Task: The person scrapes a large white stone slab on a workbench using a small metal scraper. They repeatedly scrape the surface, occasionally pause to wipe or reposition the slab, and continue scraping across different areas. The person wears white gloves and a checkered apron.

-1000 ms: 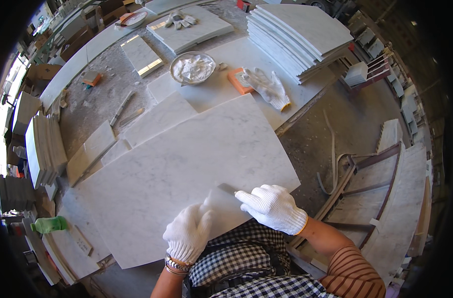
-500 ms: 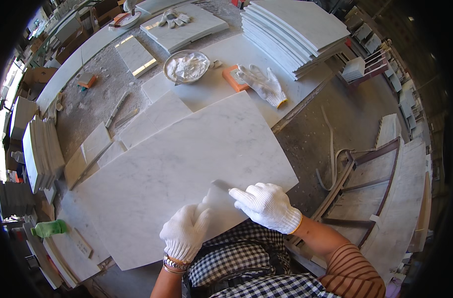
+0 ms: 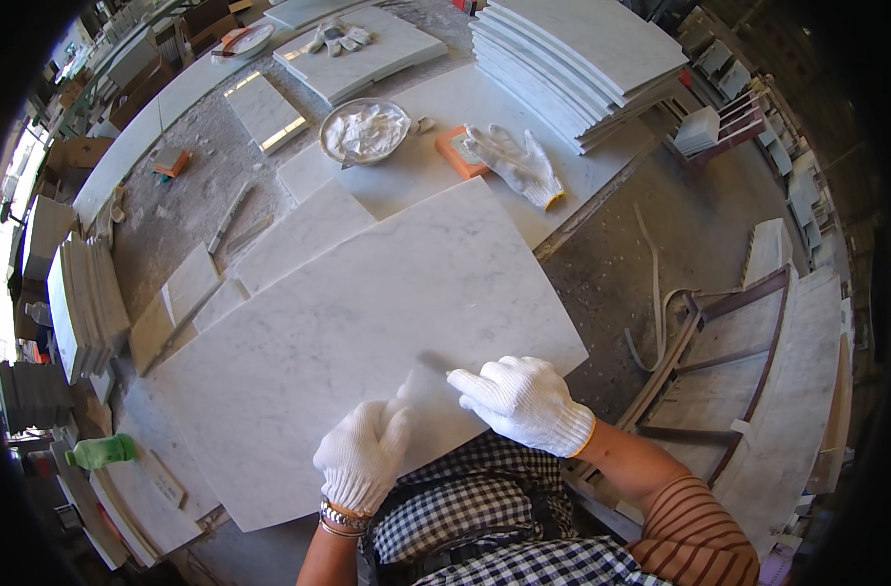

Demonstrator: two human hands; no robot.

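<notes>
A large white marble slab (image 3: 367, 293) with grey veins lies before me, its near edge close to my checked apron (image 3: 455, 508). My left hand (image 3: 365, 447), in a white knit glove, rests over the near part of the slab with its fingers drawn together. To its right, my right hand (image 3: 518, 402), gloved alike, is closed with its thumb and forefinger toward the left hand. Something small and dark shows at its fingertips. Between the hands is a pale, blurred patch (image 3: 431, 386) with a greyish upper end; whether it is a thin piece or a reflection, I cannot tell.
Beyond the slab stand a bowl of white paste (image 3: 364, 132), an orange block (image 3: 460, 153) and a loose white glove (image 3: 517, 164). Stacked slabs (image 3: 577, 68) rise at the far right. A green bottle (image 3: 102, 450) lies left; a metal frame (image 3: 728, 361) stands right.
My hands have hardly moved, and the pale patch between them looks slightly different. A white-gloved hand at the far plate, top left, is gone from view.
</notes>
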